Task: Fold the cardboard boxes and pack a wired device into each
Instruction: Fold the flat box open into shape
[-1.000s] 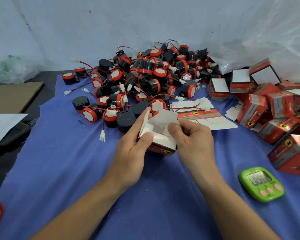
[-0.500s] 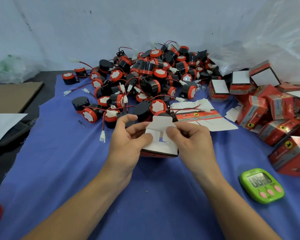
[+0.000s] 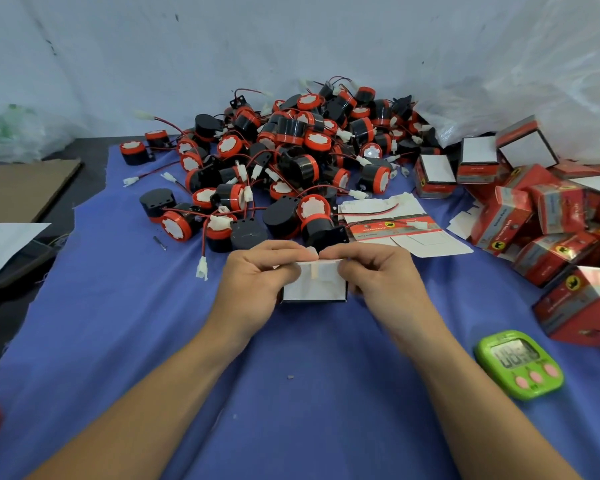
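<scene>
Cardboard box (image 3: 314,284): white flap face up, flaps folded flat, dark lower edge. Left hand (image 3: 257,282) and right hand (image 3: 381,275) grasp its sides, fingers curled.

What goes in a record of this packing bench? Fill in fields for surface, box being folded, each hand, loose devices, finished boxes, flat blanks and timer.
surface: blue cloth
box: white flaps folded in, facing up
left hand: grips the box's left side
right hand: grips its right side
wired devices: black and red heap beyond the hands
red boxes: piled at the right
flat blanks: unfolded, beyond the right hand, a wire across them
timer: green, on the cloth, near right
</scene>
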Motion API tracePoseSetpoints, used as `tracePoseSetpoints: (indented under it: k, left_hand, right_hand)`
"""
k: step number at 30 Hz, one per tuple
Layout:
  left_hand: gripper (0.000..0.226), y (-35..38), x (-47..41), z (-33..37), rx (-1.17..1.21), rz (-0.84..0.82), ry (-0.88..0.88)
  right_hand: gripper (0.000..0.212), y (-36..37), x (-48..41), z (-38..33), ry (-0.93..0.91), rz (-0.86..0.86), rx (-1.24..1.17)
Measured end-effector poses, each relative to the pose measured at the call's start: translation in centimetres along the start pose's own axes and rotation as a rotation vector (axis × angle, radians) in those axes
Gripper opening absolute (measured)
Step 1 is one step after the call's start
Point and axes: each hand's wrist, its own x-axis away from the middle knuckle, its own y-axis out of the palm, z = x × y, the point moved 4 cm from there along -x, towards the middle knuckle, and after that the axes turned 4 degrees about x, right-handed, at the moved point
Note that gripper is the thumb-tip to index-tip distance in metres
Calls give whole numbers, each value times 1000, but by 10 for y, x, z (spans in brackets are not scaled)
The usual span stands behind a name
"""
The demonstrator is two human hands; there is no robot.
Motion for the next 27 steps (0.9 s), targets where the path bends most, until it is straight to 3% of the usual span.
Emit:
tracePoseSetpoints:
  k: [4,7,11,14,16,20,27]
  left_hand:
    - [54,-4,-3,3,-202,23,89]
    - [45,-5,-1,8,-324,13,160]
    - [31,-6,2,11,-239,-20,91]
    - [29,-5,3,12,-148,-39,55]
    - [16,-4,4,13,-194,-47,72]
    - [46,-4,5,9,-305,-8,126]
    - [59,-5,10,12,-391,149,240]
  right_hand:
    - [41,8,-1,-1,-57,88,179]
    - [30,5,-5,-3,-16,29,158]
    - [33,-3,-2,-5,18,-145,65]
    - [21,-4,-1,-7,3,-174,-43]
    - [17,-4,-1,-6,-5,-118,2]
    - [31,2,0,-2,-40,47,249]
    - [27,9,3,0,-100,122,318]
